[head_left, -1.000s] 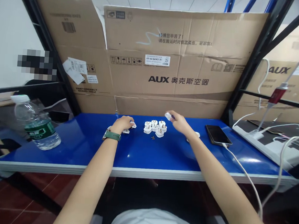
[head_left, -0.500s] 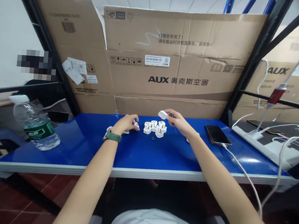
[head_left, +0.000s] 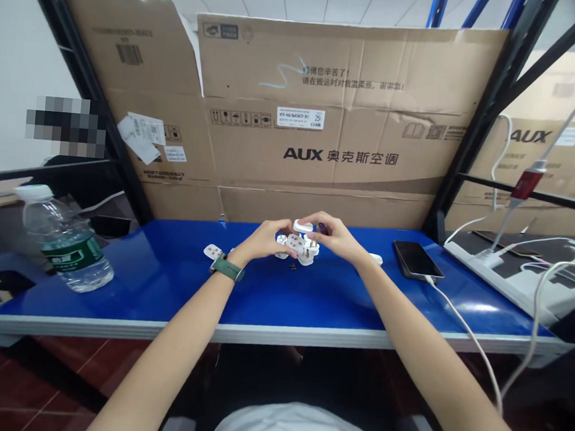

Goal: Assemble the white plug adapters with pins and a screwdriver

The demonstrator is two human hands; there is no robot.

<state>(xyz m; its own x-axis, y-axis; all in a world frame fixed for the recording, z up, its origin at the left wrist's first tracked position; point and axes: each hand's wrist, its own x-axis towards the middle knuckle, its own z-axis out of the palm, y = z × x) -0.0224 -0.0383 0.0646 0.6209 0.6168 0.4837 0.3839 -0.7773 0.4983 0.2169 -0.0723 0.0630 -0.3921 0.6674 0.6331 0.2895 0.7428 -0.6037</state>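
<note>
Both hands meet above a cluster of white plugs (head_left: 299, 248) at the back of the blue table (head_left: 281, 295). My right hand (head_left: 333, 236) pinches a small white plug part (head_left: 303, 227) between thumb and fingers. My left hand (head_left: 264, 237), with a green watch on its wrist, has curled fingers whose tips touch the same white part from the left. A loose white plug piece (head_left: 212, 251) lies left of my left wrist. Two small dark screws (head_left: 293, 266) lie just in front of the cluster.
A water bottle (head_left: 63, 241) lies at the table's left end. A black phone (head_left: 417, 259) with a white cable sits to the right, and a white power strip (head_left: 513, 286) with cables beyond it. Cardboard boxes (head_left: 325, 119) wall off the back.
My left hand left the white piece at the left and moved right to the cluster. My right hand carried its white part leftward, so both hands now meet on it.
</note>
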